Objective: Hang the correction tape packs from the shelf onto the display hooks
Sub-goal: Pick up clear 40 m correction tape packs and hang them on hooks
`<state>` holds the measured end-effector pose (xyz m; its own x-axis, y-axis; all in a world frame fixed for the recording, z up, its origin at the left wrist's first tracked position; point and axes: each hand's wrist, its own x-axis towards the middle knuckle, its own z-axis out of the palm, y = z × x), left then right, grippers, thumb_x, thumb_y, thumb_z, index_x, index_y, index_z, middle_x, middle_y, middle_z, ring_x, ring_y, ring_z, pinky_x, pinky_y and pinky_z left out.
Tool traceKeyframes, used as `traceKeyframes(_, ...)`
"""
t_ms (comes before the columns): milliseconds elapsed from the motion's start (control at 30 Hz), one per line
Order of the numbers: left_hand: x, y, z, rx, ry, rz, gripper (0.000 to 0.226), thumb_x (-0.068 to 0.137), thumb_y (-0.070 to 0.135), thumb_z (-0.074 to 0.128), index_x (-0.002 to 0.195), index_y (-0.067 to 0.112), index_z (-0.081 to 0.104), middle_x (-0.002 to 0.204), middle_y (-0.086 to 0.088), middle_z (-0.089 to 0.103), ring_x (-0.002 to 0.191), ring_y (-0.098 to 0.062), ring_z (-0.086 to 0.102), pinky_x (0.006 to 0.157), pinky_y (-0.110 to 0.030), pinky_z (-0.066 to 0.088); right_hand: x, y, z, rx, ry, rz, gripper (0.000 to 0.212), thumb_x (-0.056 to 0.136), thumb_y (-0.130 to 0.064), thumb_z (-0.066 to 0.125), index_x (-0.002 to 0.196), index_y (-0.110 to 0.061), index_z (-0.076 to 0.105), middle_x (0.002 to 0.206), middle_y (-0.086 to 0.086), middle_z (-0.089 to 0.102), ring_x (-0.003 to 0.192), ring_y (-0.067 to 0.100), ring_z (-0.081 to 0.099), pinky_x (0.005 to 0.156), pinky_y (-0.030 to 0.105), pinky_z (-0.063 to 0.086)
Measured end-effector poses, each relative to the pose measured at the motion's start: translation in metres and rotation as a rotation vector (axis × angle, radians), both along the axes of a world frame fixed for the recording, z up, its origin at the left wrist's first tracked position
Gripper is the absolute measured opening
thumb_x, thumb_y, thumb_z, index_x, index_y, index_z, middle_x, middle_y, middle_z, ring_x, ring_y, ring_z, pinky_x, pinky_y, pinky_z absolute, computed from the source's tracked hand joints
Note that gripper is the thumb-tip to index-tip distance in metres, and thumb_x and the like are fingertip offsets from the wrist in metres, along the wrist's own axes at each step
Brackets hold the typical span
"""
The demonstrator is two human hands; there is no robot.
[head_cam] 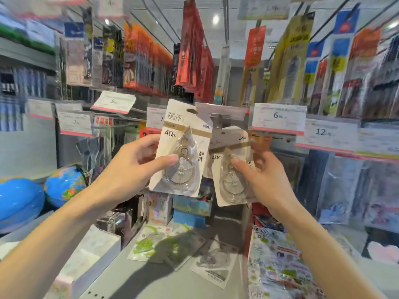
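Left pack: a correction tape pack [180, 147] at the centre of the view, a cream card with a gold band, "40m" print and a clear teardrop blister over a round spool; tilted slightly, top toward 1 o'clock.
Left hand: the left hand [131, 167] grips this pack at its 9 o'clock edge, thumb curled across the blister front, fingers behind the card.
Right pack: a second correction tape pack [232, 167] of the same design, just at 3 o'clock of the first; its upper part is blurred and sits in front of the hook [219, 124], so whether it is threaded on cannot be told.
Right hand: the right hand [262, 180] pinches this pack, thumb pressed on the glossy blister, fingers curled behind.
Shelf: a flat grey shelf [151, 279] at 6 o'clock carries more packs lying flat, one with a green spool [146, 244], one with a clear spool [212, 262].
Price tags: white paper labels with pink lower edges, one reading "6" [278, 117] at 2 o'clock.
Globes: two smooth blue globes [64, 186] at 9 o'clock.
Upper hooks: red carded goods [192, 52] at 12 o'clock, blurred.
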<state>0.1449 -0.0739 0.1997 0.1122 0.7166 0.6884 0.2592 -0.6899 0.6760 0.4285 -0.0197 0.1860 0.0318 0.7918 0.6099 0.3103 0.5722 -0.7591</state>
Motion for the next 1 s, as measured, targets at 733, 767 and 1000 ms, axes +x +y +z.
traceKeyframes(733, -0.01, 0.025, -0.018, -0.006, 0.014, -0.002, 0.034, 0.089, 0.034, 0.074, 0.122, 0.034, 0.069, 0.115, 0.015, 0.079, 0.105, -0.003, 0.074, 0.084, -0.008, 0.051, -0.041, 0.05, -0.015, 0.075, 0.082, -0.069, 0.062, 0.1, -0.035, 0.068, 0.153, -0.047, 0.037, 0.155, -0.022, 0.043, 0.143, 0.009, 0.044, 0.101, 0.023, 0.043)
traceKeyframes(767, -0.011, 0.027, -0.02, -0.009, 0.011, 0.005, 0.032, 0.091, 0.032, 0.074, 0.122, 0.036, 0.069, 0.114, 0.015, 0.079, 0.105, -0.003, 0.074, 0.084, -0.008, 0.051, -0.042, 0.056, -0.018, 0.048, 0.084, -0.084, 0.063, 0.101, -0.032, 0.067, 0.152, -0.05, 0.035, 0.162, -0.014, 0.041, 0.146, 0.021, 0.046, 0.104, 0.034, 0.047)
traceKeyframes(1000, -0.009, 0.038, -0.03, -0.05, -0.066, 0.003, 0.044, 0.08, 0.05, 0.074, 0.122, 0.041, 0.063, 0.109, 0.009, 0.082, 0.096, -0.006, 0.077, 0.072, -0.011, 0.054, -0.052, 0.084, -0.025, 0.095, 0.057, -0.201, 0.062, 0.103, -0.031, 0.063, 0.157, -0.04, 0.036, 0.164, -0.006, 0.042, 0.151, 0.018, 0.04, 0.119, 0.05, 0.042)
